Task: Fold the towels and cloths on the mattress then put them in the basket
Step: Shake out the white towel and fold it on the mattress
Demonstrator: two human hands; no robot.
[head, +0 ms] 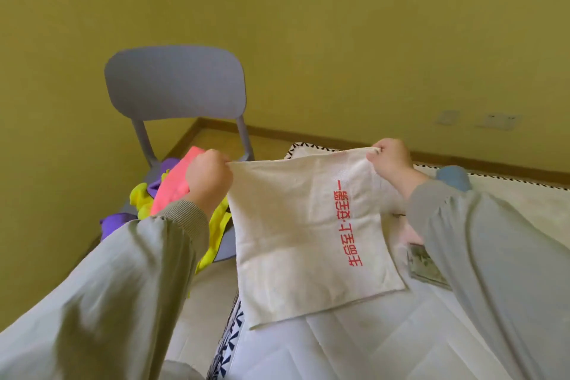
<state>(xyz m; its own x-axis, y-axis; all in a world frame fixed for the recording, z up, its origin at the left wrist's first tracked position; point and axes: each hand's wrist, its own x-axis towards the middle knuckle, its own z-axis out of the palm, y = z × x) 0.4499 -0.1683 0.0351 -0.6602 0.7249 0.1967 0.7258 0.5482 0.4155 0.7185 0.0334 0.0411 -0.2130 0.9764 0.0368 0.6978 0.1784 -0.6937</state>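
A white quilted mattress (385,342) with a black-and-white patterned edge lies beside yellow-green walls (339,25) with a wooden skirting (308,136) and wall sockets (496,121). The white towel (296,225) with red lettering hangs stretched above the mattress, its lower edge resting on it. The left hand (208,177) pinches one top corner and the right hand (390,160) pinches the other. A grey chair (175,80) stands beside the mattress and carries a heap of pink (174,185), yellow (140,197) and purple cloths (115,222).
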